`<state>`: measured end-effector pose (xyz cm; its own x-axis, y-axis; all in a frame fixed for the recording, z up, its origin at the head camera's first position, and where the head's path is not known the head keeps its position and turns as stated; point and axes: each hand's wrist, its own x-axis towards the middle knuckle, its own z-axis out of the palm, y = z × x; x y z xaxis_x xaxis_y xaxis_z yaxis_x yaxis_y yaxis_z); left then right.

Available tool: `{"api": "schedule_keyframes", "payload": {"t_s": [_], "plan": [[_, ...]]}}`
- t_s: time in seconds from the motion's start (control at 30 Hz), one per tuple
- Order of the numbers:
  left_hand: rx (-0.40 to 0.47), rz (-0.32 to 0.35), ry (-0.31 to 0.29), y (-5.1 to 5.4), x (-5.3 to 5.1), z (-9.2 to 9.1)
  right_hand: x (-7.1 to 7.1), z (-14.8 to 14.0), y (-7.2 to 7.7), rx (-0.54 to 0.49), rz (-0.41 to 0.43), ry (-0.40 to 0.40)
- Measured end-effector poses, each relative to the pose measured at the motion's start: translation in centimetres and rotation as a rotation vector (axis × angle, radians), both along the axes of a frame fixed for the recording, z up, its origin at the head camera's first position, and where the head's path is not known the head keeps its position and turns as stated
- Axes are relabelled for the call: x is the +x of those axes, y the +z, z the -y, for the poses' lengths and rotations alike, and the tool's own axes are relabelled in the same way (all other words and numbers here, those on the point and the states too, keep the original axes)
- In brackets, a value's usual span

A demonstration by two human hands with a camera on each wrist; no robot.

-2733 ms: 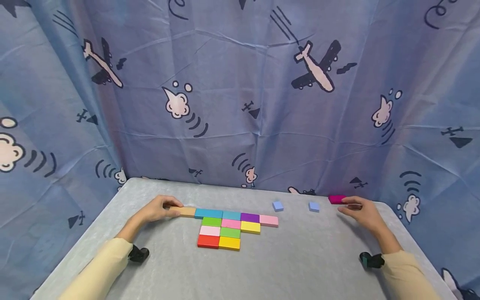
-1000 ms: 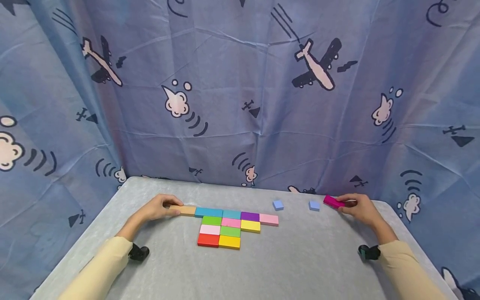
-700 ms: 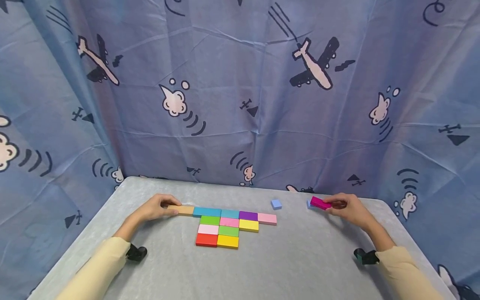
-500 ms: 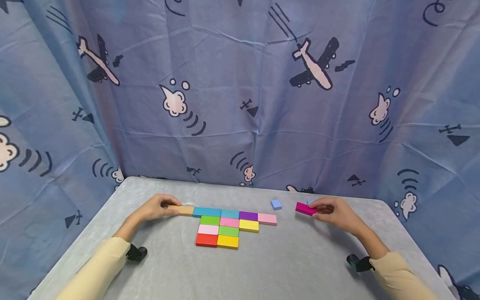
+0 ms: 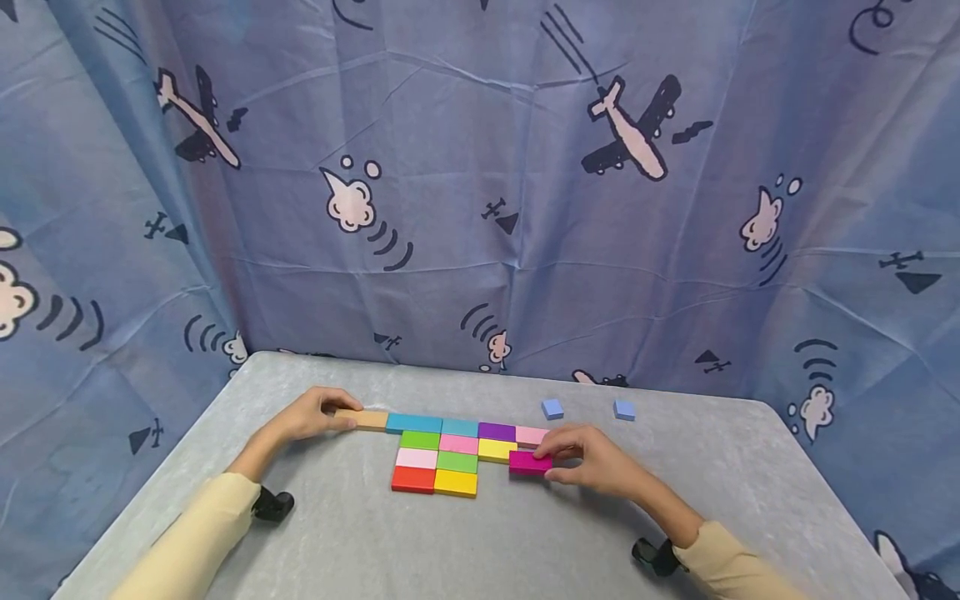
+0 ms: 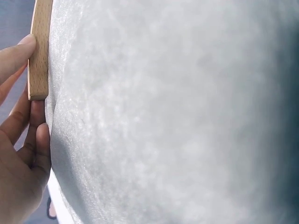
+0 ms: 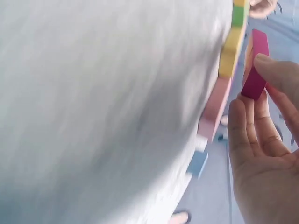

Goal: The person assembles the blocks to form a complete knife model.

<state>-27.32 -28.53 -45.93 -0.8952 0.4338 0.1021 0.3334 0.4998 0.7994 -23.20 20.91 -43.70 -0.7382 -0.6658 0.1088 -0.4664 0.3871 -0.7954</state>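
Observation:
In the head view my left hand [image 5: 311,414] pinches the outer end of a tan wooden block [image 5: 369,421], thumb in front and fingers behind. This block lies at the left end of a row with a blue block [image 5: 414,424], a light-blue one [image 5: 460,428], a purple one [image 5: 497,432] and a pink one [image 5: 531,436]. My right hand [image 5: 588,458] grips a magenta block [image 5: 529,463] by its right end. In the right wrist view the magenta block [image 7: 258,65] is raised off the table. From the head it appears just in front of the pink block, right of a yellow block [image 5: 497,451].
Below the row, shorter rows touch it, with a green block [image 5: 420,439], a pale pink block [image 5: 416,458], a red block [image 5: 412,479] and a golden-yellow block [image 5: 455,483]. Two small periwinkle blocks [image 5: 552,409] lie near the back edge. A patterned curtain [image 5: 480,208] hangs behind the table.
My right hand has picked up the magenta block from the back right corner and carried it left and toward me, past the periwinkle blocks. The left hand keeps its place on the tan block.

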Motion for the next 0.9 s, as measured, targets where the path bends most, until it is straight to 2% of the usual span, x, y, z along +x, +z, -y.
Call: {"api": "schedule_keyframes", "payload": {"t_s": [0.3, 0.63, 0.9], "plan": [[-0.005, -0.003, 0.0, 0.1, 0.0, -0.2, 0.0, 3.1, -0.5, 0.059, -0.051, 0.046], [-0.001, -0.005, 0.004, 0.0, 0.1, -0.1, 0.0, 4.8, -0.3, 0.168, -0.058, -0.018], [0.005, 0.005, 0.01, 0.0, 0.1, -0.1, 0.0, 5.5, -0.4, 0.192, -0.103, -0.04]]}}
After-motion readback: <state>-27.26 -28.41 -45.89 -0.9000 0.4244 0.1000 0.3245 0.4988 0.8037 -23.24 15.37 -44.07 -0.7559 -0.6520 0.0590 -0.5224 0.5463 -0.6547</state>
